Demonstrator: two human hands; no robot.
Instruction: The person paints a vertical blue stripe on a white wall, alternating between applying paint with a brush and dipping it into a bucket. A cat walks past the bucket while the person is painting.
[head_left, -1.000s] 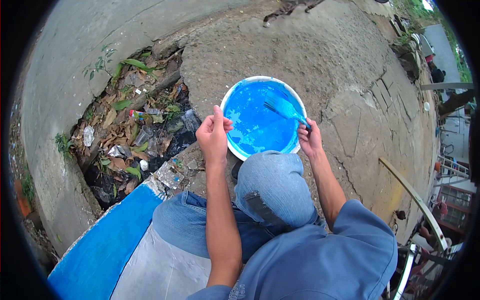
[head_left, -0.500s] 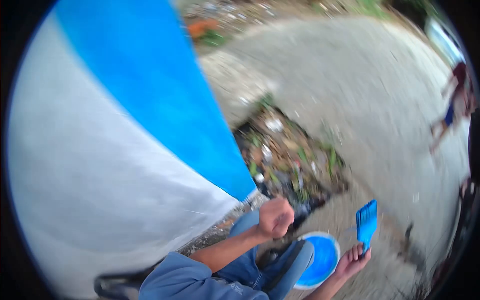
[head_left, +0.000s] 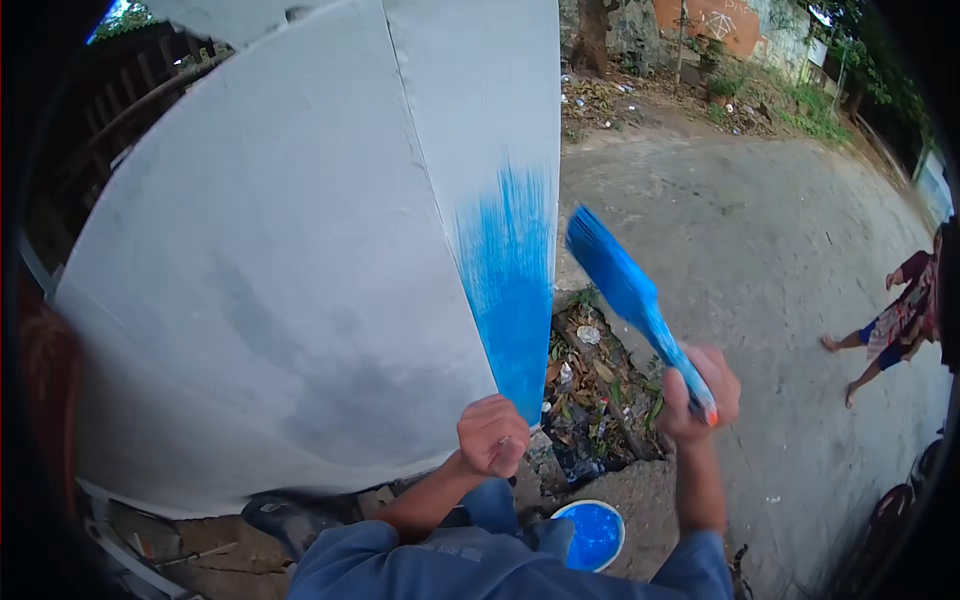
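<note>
My right hand is wrapped round the handle of a wide paintbrush, raised to the right of the wall. Blue paint covers its bristles, which tilt up and left, apart from the surface. My left hand is curled into a fist in front of the wall's lower part, with nothing showing in it. The pale wall carries a strip of blue paint by its right edge, solid low down and streaky higher up. Below my hands stands a round bucket of blue paint, beside my leg.
A litter-filled hole with leaves and rubbish lies beyond the wall's corner. Concrete ground stretches to the right, where a person is on foot. Plants and an orange panel are at the back.
My right hand has lifted the paintbrush up and left from beside the bucket. My left hand stays a fist. The view has swung, showing more of the wall's upper part.
</note>
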